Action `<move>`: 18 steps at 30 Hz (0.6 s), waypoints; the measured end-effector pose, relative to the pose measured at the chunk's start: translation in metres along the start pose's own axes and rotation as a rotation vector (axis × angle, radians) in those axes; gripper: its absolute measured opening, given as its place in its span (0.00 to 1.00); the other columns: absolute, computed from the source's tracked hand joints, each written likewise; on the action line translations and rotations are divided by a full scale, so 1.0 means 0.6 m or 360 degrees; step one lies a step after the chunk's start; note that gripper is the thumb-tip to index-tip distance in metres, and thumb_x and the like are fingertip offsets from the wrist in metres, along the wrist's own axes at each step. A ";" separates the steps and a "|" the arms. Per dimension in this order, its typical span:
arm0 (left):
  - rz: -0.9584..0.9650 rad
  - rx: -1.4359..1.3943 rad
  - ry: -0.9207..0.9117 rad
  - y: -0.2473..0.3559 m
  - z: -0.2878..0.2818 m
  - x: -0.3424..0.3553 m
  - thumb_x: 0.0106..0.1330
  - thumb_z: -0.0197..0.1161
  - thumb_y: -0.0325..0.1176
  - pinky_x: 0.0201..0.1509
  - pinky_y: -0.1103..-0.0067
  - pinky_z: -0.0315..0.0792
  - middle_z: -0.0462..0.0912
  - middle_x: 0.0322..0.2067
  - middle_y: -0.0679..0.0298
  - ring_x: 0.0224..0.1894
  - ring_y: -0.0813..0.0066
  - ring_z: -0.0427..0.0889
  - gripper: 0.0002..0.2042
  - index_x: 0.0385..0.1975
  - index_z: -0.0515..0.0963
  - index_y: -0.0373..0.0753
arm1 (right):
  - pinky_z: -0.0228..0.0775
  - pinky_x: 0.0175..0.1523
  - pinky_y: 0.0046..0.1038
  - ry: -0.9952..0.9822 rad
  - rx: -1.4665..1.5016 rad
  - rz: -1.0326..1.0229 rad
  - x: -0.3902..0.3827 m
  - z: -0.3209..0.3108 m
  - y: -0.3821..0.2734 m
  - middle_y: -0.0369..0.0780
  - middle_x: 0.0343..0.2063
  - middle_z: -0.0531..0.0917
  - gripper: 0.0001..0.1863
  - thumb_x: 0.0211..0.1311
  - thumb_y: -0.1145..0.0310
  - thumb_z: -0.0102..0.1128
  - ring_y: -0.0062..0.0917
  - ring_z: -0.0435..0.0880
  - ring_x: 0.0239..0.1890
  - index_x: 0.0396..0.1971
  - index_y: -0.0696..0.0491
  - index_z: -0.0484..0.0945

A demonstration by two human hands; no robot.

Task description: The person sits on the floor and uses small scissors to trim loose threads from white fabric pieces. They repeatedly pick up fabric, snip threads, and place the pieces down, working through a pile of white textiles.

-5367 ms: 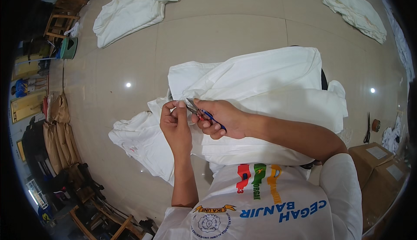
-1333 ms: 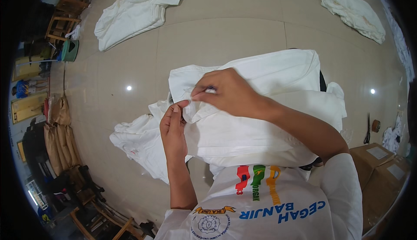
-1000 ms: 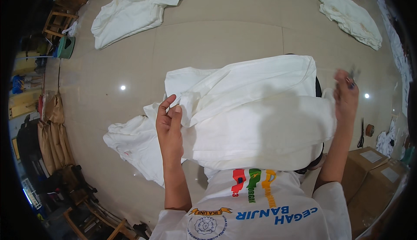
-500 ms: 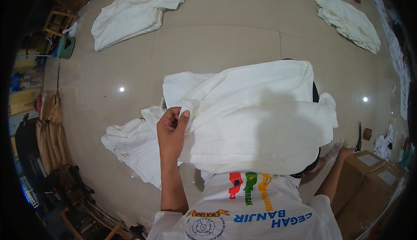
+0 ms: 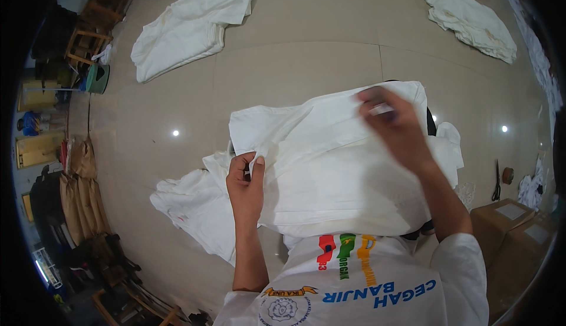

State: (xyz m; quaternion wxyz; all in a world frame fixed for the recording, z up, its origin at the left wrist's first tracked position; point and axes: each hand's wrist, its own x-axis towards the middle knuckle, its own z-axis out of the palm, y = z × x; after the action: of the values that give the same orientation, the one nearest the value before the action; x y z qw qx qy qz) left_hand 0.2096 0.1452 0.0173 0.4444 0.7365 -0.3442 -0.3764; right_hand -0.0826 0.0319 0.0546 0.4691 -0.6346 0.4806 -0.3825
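One broad, creased white cloth (image 5: 345, 167) lay spread in front of a white printed shirt (image 5: 407, 273), with twelve o'clock taken as the upper edge of the view. Its long axis ran roughly from nine o'clock to three, the far edge rising a little toward two.

The left hand (image 5: 246, 187) was at the nine o'clock end, its thumb and forefinger pinching a small fold of the material, the other fingers curled beneath. The right hand (image 5: 396, 127) hung over the far right part of the cloth, toward one o'clock from its middle, well apart from the left. Its fingers were bent inward and blurred; something pale and dark showed among them, but what it was, and how firmly it was gripped, could not be told.

The relation that mattered was a slant across the cloth: the pinched fold lay between eight and nine o'clock from the right hand's fingers, while the left touched it and was plainly the nearer. From that fold, the cloth's far left corner stood near eleven o'clock, and its greater part stretched away toward three.

A crumpled white garment (image 5: 197, 211) rested on the pale tiled floor (image 5: 177, 105) at eight o'clock from the fold; whether it joined the cloth was unclear.
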 end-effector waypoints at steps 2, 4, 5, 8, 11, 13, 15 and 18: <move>0.0121 0.0030 0.0028 -0.005 0.003 0.002 0.74 0.67 0.33 0.33 0.87 0.59 0.78 0.32 0.74 0.30 0.89 0.66 0.10 0.48 0.81 0.33 | 0.67 0.29 0.20 -0.0420 0.0425 0.0553 0.010 0.084 -0.022 0.32 0.30 0.77 0.17 0.76 0.55 0.61 0.12 0.72 0.26 0.47 0.56 0.81; 0.0002 -0.0052 -0.0080 0.000 -0.005 0.003 0.75 0.65 0.31 0.34 0.87 0.61 0.78 0.31 0.74 0.31 0.89 0.67 0.10 0.49 0.80 0.34 | 0.58 0.24 0.20 -0.0741 0.1039 0.1146 0.014 0.132 -0.040 0.31 0.26 0.74 0.15 0.77 0.58 0.59 0.11 0.65 0.21 0.49 0.55 0.80; -0.0060 -0.0094 -0.0131 0.003 -0.009 0.003 0.75 0.65 0.30 0.34 0.87 0.61 0.78 0.31 0.74 0.31 0.89 0.68 0.09 0.50 0.80 0.34 | 0.55 0.22 0.21 -0.0846 0.1388 0.1368 0.014 0.152 -0.035 0.30 0.25 0.72 0.16 0.77 0.57 0.58 0.11 0.62 0.20 0.49 0.55 0.80; 0.0017 -0.0178 -0.0192 0.021 -0.008 0.000 0.76 0.63 0.28 0.36 0.86 0.61 0.78 0.30 0.74 0.31 0.90 0.67 0.12 0.55 0.77 0.36 | 0.54 0.23 0.21 -0.0833 0.1364 0.1406 0.006 0.191 -0.035 0.29 0.25 0.69 0.13 0.75 0.63 0.58 0.10 0.62 0.21 0.50 0.55 0.78; -0.0005 -0.0132 -0.0297 0.021 -0.020 0.008 0.75 0.63 0.29 0.46 0.87 0.65 0.80 0.33 0.72 0.37 0.89 0.73 0.16 0.60 0.74 0.37 | 0.56 0.25 0.21 -0.0677 0.1021 0.1089 -0.011 0.226 -0.013 0.29 0.25 0.70 0.11 0.73 0.68 0.58 0.10 0.63 0.24 0.50 0.55 0.79; 0.0010 -0.0083 -0.0281 0.022 -0.020 0.010 0.76 0.62 0.29 0.42 0.88 0.62 0.78 0.31 0.76 0.34 0.89 0.69 0.14 0.58 0.77 0.36 | 0.59 0.28 0.20 -0.0644 0.0877 0.0989 -0.017 0.232 -0.005 0.29 0.27 0.71 0.11 0.72 0.69 0.60 0.11 0.65 0.26 0.50 0.56 0.80; 0.0032 -0.0044 -0.0306 0.020 -0.022 0.014 0.77 0.61 0.28 0.37 0.86 0.60 0.75 0.29 0.77 0.32 0.90 0.65 0.12 0.57 0.80 0.36 | 0.62 0.31 0.20 -0.0628 0.0782 0.0880 -0.023 0.238 0.008 0.29 0.28 0.73 0.12 0.72 0.70 0.61 0.12 0.67 0.28 0.51 0.57 0.81; 0.0015 0.0008 -0.0327 0.021 -0.018 0.016 0.77 0.60 0.28 0.36 0.87 0.60 0.74 0.29 0.78 0.31 0.90 0.64 0.11 0.54 0.83 0.34 | 0.65 0.34 0.21 -0.0616 0.0742 0.0773 -0.029 0.249 0.022 0.31 0.29 0.76 0.12 0.72 0.70 0.61 0.13 0.70 0.30 0.50 0.58 0.82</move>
State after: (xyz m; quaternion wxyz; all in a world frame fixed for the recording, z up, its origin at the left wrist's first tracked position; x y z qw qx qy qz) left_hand 0.2213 0.1368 0.0301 0.4067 0.6935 -0.3924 -0.4469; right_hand 0.0495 0.0816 0.0014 0.7597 -0.4391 0.4196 -0.2324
